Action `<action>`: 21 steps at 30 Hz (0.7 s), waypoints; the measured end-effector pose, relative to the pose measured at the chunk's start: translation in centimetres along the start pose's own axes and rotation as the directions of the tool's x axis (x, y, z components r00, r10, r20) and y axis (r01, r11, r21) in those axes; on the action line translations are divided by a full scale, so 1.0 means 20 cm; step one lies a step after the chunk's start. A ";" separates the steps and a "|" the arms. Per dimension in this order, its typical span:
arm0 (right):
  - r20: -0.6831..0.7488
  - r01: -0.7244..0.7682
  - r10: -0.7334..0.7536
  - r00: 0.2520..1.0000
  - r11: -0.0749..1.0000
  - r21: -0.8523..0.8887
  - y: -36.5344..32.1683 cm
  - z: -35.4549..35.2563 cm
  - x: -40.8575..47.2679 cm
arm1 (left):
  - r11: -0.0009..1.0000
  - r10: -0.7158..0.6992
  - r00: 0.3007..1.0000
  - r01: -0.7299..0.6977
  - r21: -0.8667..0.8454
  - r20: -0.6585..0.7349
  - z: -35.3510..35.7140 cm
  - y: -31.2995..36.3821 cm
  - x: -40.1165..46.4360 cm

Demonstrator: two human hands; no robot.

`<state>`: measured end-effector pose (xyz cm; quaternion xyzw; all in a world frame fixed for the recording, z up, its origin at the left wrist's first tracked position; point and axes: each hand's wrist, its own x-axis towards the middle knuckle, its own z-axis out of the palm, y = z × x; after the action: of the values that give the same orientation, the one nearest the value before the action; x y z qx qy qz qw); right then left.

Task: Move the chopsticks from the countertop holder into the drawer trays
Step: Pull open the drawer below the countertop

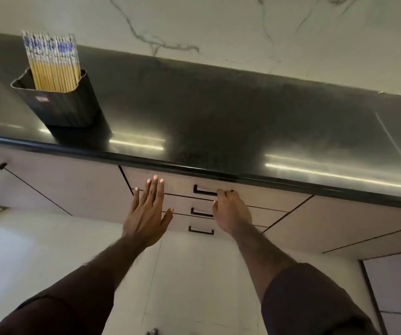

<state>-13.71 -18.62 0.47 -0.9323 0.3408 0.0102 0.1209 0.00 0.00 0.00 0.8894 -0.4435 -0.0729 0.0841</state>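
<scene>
A bundle of yellow chopsticks [54, 65] with blue-and-white patterned tops stands upright in a dark ribbed holder [66, 105] at the left of the black countertop [219, 117]. Below the counter edge is a stack of three shut drawers. My right hand [231, 209] curls its fingers round the right end of the top drawer's black handle [204, 191]. My left hand [147, 213] is held flat with straight fingers in front of the top drawer front [177, 187], left of the handle. The drawer trays are hidden.
Two more drawers with black handles [201, 212] sit under the top one. Cabinet doors flank the drawers on both sides. A marble-look wall [219, 25] rises behind the counter. Pale floor tiles [182, 274] lie below.
</scene>
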 end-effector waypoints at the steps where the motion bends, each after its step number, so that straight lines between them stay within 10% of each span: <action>1: 0.029 -0.009 0.009 1.000 1.000 -0.011 0.00 0.03 0.03 | 1.000 -0.003 1.000 0.003 0.004 -0.004 0.03 -0.02 0.01; 9: 0.197 -0.118 0.127 0.972 0.991 -0.056 0.05 0.34 0.21 | 0.999 0.016 1.000 -0.017 -0.045 -0.015 0.29 -0.15 0.10; 21: -0.050 -0.161 0.159 0.986 0.986 -0.048 -0.01 0.45 0.10 | 0.990 0.101 0.992 -0.108 -0.092 -0.079 0.39 -0.14 -0.03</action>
<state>-11.43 -17.62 -8.41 -0.9047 0.4168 0.0073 0.0874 0.31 1.44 -8.25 0.8619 -0.4820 -0.0565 0.1472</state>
